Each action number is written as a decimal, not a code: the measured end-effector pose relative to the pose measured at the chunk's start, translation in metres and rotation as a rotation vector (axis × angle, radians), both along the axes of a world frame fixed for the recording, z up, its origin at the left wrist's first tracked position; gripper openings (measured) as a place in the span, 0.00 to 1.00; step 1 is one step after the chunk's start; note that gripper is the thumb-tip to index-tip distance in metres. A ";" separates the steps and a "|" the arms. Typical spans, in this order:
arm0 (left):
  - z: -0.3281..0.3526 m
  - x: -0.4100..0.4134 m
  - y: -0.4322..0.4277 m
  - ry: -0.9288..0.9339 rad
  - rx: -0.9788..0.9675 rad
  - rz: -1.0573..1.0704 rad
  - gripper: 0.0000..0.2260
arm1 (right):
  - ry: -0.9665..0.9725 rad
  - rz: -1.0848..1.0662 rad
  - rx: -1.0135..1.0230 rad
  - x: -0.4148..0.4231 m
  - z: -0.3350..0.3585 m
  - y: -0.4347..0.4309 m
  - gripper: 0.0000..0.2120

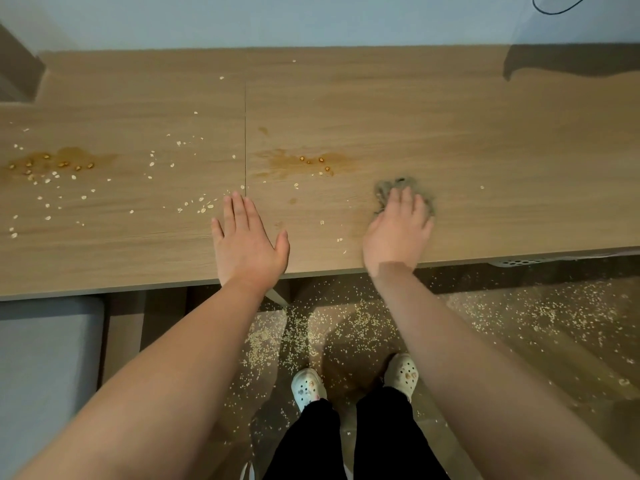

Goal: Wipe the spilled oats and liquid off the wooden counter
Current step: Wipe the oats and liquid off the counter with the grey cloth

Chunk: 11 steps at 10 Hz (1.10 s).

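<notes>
The wooden counter (450,133) spans the view. My right hand (398,233) presses flat on a crumpled grey cloth (388,188), which shows past my fingertips. Just left of the cloth lies a brown liquid stain with a few soaked oats (304,164). A second brown stain with soaked oats (55,164) sits at the far left. Dry oat flakes (194,206) are scattered over the left half. My left hand (246,240) rests flat on the counter near its front edge, fingers straight, holding nothing.
Many oats (346,327) cover the floor below the counter edge, around my feet in white clogs (308,386). A grey cushioned seat (45,358) stands at the lower left. A dark shape (568,60) sits at the counter's back right, and a wall runs behind.
</notes>
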<state>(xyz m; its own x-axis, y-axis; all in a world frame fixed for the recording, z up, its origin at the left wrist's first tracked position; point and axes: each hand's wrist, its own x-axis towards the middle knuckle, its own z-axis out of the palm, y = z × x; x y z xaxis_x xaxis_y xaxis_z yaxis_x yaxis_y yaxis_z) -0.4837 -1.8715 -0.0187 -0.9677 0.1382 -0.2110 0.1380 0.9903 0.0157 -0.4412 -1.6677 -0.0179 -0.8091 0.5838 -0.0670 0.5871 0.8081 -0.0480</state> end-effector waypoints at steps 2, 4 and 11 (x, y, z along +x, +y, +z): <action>0.000 0.001 0.000 0.007 -0.001 0.001 0.36 | -0.056 0.607 -0.082 0.019 0.006 0.030 0.27; 0.000 0.001 0.000 0.014 0.003 0.005 0.36 | 0.055 0.205 -0.052 0.057 0.000 0.089 0.25; -0.001 0.001 0.001 0.014 -0.005 0.001 0.36 | 0.025 0.631 -0.117 0.011 -0.002 0.023 0.22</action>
